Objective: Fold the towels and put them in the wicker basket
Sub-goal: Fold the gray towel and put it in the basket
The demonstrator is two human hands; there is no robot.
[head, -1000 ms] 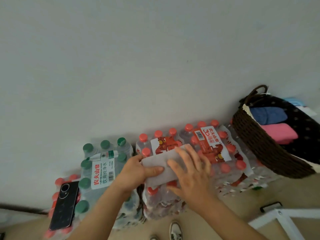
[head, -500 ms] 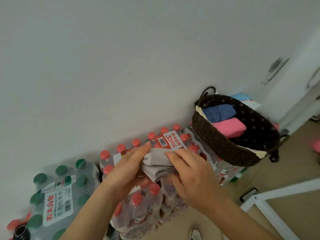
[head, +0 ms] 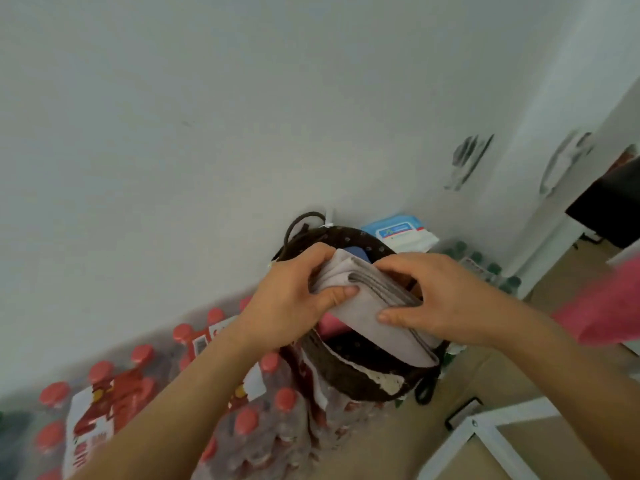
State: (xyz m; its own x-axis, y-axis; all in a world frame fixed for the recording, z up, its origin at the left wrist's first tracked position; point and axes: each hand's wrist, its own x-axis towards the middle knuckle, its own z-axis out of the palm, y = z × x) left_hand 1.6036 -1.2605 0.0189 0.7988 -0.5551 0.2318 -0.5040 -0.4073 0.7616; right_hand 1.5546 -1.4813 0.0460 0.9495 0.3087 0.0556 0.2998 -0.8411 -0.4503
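A folded grey towel is held between both hands directly over the dark brown wicker basket. My left hand grips its left end with the thumb on top. My right hand pinches its right side, thumb underneath. Inside the basket a blue towel shows behind the grey one and a pink towel peeks out below my left hand. The basket's spotted lining is visible at the back rim.
Shrink-wrapped packs of red-capped water bottles stand left of and under the basket. A wipes packet lies behind it by the wall. A white metal frame is at lower right; a blurred pink cloth at the right edge.
Both hands lifted the folded grey towel off the bottle pack and carried it right, over the basket. The view swung right, so the green-capped bottles and the phone left the frame.
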